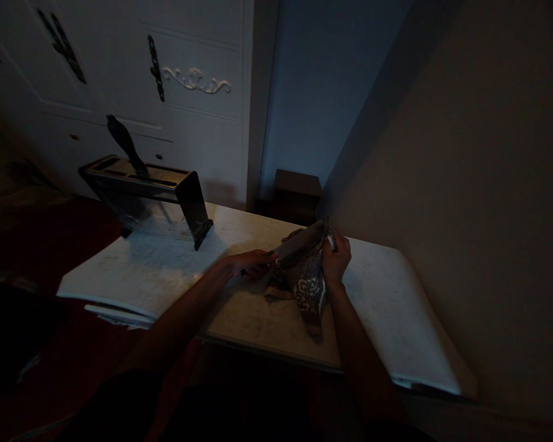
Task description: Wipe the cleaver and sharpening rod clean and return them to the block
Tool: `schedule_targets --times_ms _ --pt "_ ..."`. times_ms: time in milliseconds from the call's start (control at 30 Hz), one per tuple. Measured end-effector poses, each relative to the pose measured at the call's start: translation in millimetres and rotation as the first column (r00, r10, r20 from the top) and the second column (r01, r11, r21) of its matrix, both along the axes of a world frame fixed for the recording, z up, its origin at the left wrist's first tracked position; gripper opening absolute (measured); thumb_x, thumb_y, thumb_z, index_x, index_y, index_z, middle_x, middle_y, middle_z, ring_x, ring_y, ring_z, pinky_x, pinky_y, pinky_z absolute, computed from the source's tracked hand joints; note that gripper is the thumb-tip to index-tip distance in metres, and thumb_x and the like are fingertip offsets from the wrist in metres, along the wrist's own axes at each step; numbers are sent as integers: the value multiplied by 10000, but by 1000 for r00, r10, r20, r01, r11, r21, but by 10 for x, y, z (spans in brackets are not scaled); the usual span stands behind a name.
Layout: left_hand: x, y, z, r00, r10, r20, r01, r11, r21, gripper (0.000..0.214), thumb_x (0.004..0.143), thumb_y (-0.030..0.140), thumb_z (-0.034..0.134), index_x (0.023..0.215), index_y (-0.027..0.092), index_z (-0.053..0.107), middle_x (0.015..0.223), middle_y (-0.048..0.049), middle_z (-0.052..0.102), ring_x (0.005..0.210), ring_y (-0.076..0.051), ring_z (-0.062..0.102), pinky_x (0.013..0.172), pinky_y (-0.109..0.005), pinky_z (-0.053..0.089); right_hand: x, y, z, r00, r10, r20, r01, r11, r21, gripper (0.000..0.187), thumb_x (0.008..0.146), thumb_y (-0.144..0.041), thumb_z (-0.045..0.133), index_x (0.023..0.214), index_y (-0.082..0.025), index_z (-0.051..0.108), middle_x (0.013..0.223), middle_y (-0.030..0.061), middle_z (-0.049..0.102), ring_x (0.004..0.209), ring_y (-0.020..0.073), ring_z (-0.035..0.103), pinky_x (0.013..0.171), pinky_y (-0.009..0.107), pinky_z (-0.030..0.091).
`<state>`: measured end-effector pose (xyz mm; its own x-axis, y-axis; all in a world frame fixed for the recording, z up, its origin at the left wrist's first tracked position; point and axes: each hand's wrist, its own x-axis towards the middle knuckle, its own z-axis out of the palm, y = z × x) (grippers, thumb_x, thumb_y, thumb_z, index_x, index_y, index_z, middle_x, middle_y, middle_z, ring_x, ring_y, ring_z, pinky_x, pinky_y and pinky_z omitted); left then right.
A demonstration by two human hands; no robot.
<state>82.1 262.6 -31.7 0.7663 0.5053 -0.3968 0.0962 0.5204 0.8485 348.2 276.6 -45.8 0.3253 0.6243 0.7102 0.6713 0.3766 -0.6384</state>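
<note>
The room is dim. My left hand [252, 264] is closed around the handle of a knife [297, 244] whose broad blade points up and to the right. My right hand [335, 258] is closed on a patterned cloth [309, 285], pinching it around the far part of the blade. The cloth hangs down from my right hand and bunches on the pale marble tabletop [166, 270]. The knife tip is hidden inside the cloth.
A clear knife block [147, 196] with one dark-handled knife [125, 145] standing in it sits at the table's back left. White cabinet doors [193, 92] rise behind it. A small dark stand [297, 193] is beyond the table. A plain wall [465, 215] runs along the right.
</note>
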Motion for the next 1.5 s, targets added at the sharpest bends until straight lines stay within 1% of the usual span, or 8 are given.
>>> schedule_targets --times_ms 200,400,467,667,833,1133,1300,1500 --pt "22 -14 11 999 38 -15 -37 999 34 578 657 674 721 687 183 419 449 96 258 343 -32 198 304 -154 164 -1 -49 58 989 -114 -97 117 993 32 403 853 -346 533 1132 -94 677 1019 148 647 977 236 599 937 421 472" --pt "13 -21 18 998 15 -58 -11 997 72 593 646 700 708 703 189 413 459 97 267 348 -38 197 303 -176 158 -131 -101 23 977 140 162 -149 988 48 417 896 -282 484 1291 -229 606 1225 101 606 1158 203 560 1027 401 440" --pt "9 -33 35 997 8 -79 -1 997 83 584 661 700 696 704 191 413 458 95 269 348 -42 206 308 -179 171 -136 -75 -12 975 141 170 -146 989 14 429 893 -289 489 1303 -229 599 1239 107 591 1164 209 550 1029 411 438" --pt "8 -48 54 996 2 -90 8 994 106 585 669 682 702 654 193 381 455 92 262 353 -39 205 318 -187 163 -48 5 -67 998 -16 65 19 998 -57 440 887 -363 463 1242 -160 625 1180 143 615 1141 243 536 1030 441 411" --pt "6 -23 33 997 13 -76 -7 996 86 591 662 682 708 649 190 380 453 94 267 350 -35 208 320 -181 154 -18 27 -54 994 -7 -105 -10 986 -164 416 862 -377 464 1141 -123 638 1103 136 662 1028 229 589 968 390 426" --pt "-10 -3 -7 995 89 -37 -86 993 75 537 680 639 726 723 175 460 453 98 278 353 -33 203 321 -172 142 -20 31 7 947 -33 -321 -35 979 -203 356 790 -381 520 1011 -133 647 969 85 673 889 198 572 863 331 433" --pt "-34 36 -47 991 119 54 -121 992 45 474 742 580 709 731 184 448 457 101 277 337 -37 215 306 -167 168 -17 76 -39 853 29 -522 -173 958 -230 333 715 -389 619 931 -141 674 841 28 672 770 167 568 765 298 458" --pt "-54 86 -84 985 157 67 -158 987 3 482 725 595 716 732 187 459 422 104 273 317 -46 211 292 -171 155 -143 78 -75 503 130 -855 -458 879 -136 426 591 -355 781 967 -184 675 823 -13 701 706 147 618 717 287 514"
